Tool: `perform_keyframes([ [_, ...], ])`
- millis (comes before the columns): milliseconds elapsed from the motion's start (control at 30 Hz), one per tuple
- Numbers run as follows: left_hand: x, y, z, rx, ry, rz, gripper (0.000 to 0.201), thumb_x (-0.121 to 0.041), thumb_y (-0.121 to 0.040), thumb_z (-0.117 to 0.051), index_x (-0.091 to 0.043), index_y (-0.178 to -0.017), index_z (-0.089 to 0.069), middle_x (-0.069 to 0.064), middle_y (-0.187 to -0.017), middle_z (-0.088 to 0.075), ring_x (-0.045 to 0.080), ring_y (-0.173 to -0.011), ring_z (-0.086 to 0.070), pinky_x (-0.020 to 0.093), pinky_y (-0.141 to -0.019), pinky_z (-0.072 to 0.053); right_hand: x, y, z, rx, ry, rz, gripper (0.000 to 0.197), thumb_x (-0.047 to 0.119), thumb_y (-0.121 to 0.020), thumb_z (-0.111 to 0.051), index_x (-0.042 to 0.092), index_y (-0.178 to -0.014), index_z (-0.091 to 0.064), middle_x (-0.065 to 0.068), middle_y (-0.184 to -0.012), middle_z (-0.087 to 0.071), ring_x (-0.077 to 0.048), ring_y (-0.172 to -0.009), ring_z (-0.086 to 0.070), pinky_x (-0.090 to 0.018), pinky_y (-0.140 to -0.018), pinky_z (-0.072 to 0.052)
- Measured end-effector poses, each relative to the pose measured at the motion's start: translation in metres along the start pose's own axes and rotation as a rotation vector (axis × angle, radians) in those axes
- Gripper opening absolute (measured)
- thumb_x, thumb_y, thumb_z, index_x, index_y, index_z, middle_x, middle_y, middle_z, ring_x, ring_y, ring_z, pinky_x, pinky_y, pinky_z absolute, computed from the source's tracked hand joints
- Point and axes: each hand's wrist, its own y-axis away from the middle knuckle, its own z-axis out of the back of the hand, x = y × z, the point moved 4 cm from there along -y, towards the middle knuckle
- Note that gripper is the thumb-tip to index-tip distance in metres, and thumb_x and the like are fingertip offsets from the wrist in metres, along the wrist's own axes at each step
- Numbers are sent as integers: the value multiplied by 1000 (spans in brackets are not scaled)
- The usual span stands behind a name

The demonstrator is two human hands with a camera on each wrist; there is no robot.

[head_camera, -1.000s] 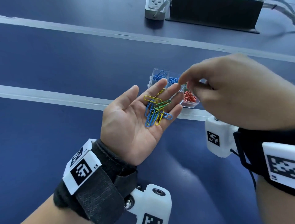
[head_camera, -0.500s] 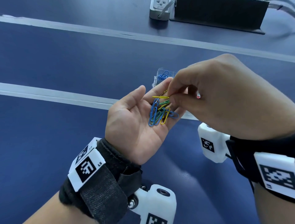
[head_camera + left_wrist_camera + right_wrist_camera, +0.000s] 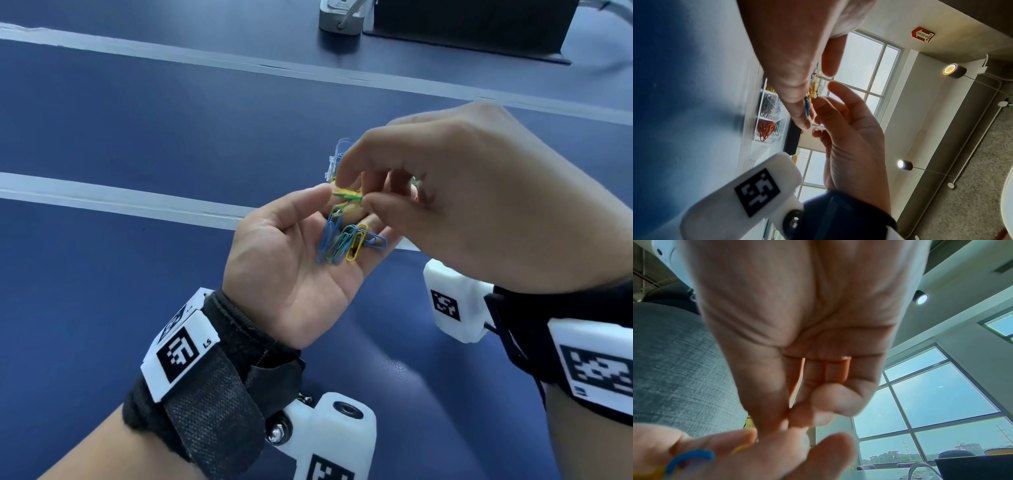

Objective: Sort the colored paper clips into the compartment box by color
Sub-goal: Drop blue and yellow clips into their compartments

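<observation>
Above the blue counter (image 3: pixel 102 113), left hand (image 3: pixel 291 274) lay palm-up, fingers relaxed, cradling blue, green and yellow wire paper clips (image 3: pixel 346 243). Right hand (image 3: pixel 479 205) pinched a green-yellow clip (image 3: pixel 346 194) at the left fingertips. Clear plastic compartment box (image 3: pixel 769 113) sat behind, mostly hidden.

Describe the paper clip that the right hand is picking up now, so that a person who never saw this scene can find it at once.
Look at the left hand, held palm up above the blue table, with a bunch of clips on its fingers. At the fingertips, the right hand pinches a green clip with a yellow one against it. Unlike the bunch lying flat, it is raised above the fingers.
</observation>
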Motion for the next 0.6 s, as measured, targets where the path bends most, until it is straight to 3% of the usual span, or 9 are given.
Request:
perform_keyframes([
  [67, -1, 0, 1, -19, -19, -16, 42, -10, -95, -21, 16, -107, -53, 31, -99, -61, 40, -93, -62, 46, -92, -42, 0, 1, 1, 4, -18, 2, 29, 15, -73, -53, 23, -96, -67, 5, -75, -60, -15, -67, -52, -33, -61, -47],
  [167, 0, -1, 4, -68, -41, -4, 37, -13, -94, -27, 9, -102, -57, 22, -96, -65, 31, -86, -64, 40, -87, -48, 0, 2, -4, 80, -24, -37, 28, 21, -77, -49, 28, -101, -63, 6, -81, -58, -15, -69, -51, -37, -65, -49],
  [267, 1, -2, 1, -78, -95, -46, 30, -14, -90, -36, 1, -99, -59, 15, -96, -66, 23, -84, -63, 35, -84, -52, -2, 2, -8, 108, -14, -51, 20, 20, -82, -58, 29, -99, -59, 12, -78, -60, -3, -64, -47, -33, -64, -47],
  [333, 1, -2, -1, -68, -138, -62, 33, -14, -89, -37, 1, -105, -61, 13, -103, -66, 22, -90, -64, 38, -94, -49, -3, 1, -3, 63, -32, -65, 16, 22, -78, -60, 31, -92, -59, 12, -73, -63, 4, -65, -51, -29, -60, -46],
  [467, 1, -3, -2, -57, -175, -65, 37, -16, -93, -33, 0, -114, -59, 11, -110, -67, 21, -101, -63, 40, -103, -41, -2, 1, 1, 32, -43, -97, 14, 25, -74, -58, 30, -86, -62, 11, -73, -67, -7, -62, -55, -25, -60, -46],
  [600, 0, -4, -3, -57, -194, -84, 34, -16, -90, -37, -1, -108, -62, 11, -100, -70, 20, -93, -67, 39, -99, -44, -3, 1, 4, -26, -33, -71, 15, 25, -75, -54, 28, -86, -65, 10, -73, -65, -11, -64, -55, -30, -63, -48],
])
